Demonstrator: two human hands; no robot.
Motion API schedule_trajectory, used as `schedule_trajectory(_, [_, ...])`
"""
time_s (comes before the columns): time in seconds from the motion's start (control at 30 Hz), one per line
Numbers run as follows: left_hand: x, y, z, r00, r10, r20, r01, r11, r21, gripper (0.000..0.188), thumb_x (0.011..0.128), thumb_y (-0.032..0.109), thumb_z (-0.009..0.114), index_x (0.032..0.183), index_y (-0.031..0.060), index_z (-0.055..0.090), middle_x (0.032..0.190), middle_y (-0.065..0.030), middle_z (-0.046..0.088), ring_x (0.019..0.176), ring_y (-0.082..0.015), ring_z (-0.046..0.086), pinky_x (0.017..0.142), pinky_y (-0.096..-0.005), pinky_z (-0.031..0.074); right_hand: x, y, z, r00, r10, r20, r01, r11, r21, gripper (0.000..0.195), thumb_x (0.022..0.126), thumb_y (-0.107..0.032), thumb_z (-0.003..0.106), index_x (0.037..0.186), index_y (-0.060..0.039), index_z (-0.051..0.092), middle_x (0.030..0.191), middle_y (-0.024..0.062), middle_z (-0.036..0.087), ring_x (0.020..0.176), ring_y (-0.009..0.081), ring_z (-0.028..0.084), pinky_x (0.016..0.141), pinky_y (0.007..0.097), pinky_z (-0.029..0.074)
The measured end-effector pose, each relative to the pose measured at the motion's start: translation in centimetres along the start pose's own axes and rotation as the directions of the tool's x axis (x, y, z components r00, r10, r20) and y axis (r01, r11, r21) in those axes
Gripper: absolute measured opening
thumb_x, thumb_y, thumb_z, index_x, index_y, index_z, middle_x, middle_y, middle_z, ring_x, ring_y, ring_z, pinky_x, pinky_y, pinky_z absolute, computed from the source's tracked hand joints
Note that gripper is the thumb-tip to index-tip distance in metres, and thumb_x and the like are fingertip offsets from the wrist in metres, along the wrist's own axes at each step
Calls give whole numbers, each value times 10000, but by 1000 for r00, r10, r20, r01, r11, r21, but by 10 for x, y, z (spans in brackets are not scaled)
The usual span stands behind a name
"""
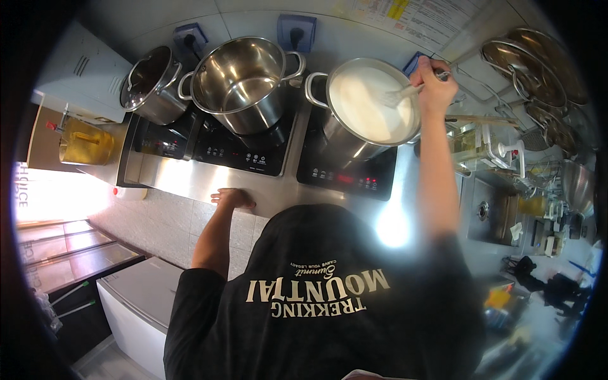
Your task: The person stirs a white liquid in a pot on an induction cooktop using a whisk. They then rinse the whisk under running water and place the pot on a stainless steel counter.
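In the head view my right hand [434, 88] grips the handle of a balloon whisk [396, 96], whose blurred wire end dips into milky white liquid [363, 107]. The liquid fills much of a steel stockpot [354, 142] on the right induction cooker [344, 173], whose red indicators are lit. My left hand [233, 198] rests on the front edge of the steel counter [183, 179], fingers spread and holding nothing. Beyond it, an empty steel pot [237, 88] stands on the middle cooker [242, 154].
At left a glass-lidded pot [159, 90] stands on another cooker, near a pitcher of yellow liquid [86, 141]. Steel lids [525, 71] hang at right above clear containers [468, 145] and a sink [491, 209]. A white chest-like appliance [140, 294] stands at lower left.
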State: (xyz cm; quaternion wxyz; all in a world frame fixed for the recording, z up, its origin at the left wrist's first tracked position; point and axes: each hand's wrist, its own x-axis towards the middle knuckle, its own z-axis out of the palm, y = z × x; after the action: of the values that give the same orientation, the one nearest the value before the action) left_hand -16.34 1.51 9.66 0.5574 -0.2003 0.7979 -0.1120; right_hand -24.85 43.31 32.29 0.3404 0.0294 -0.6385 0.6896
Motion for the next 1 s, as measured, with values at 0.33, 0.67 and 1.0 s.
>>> schedule_trajectory(0.33, [70, -31, 56, 667, 715, -212, -743, 658, -118, 962, 657, 434, 713, 1301, -50, 186, 1228, -288, 323, 1180, -352, 332, 973, -402, 310, -22, -29, 9, 912, 316, 262, -371, 907, 200, 173, 809, -97, 620, 712, 14, 529, 556, 76, 505, 491, 171, 487, 484, 310, 412])
schedule_trajectory(0.67, [-195, 60, -98, -63, 744, -665, -956, -235, -173, 672, 765, 395, 646, 1247, -9, 410, 963, -173, 621, 839, -220, 619, 746, -330, 475, -28, -86, 102, 937, -314, -156, 87, 639, -765, 305, 764, -284, 612, 868, -54, 441, 716, 95, 437, 619, 209, 443, 596, 335, 400])
schedule_trajectory(1.0, [-278, 128, -142, -138, 722, -678, -990, -75, 122, 462, 700, 377, 642, 979, 13, 592, 732, -85, 621, 713, -201, 611, 677, -321, 457, -81, -85, -22, 859, 96, 502, 212, 826, -522, 836, 737, -477, 651, 1363, -78, 267, 1309, 174, 381, 1137, 295, 448, 953, 392, 357])
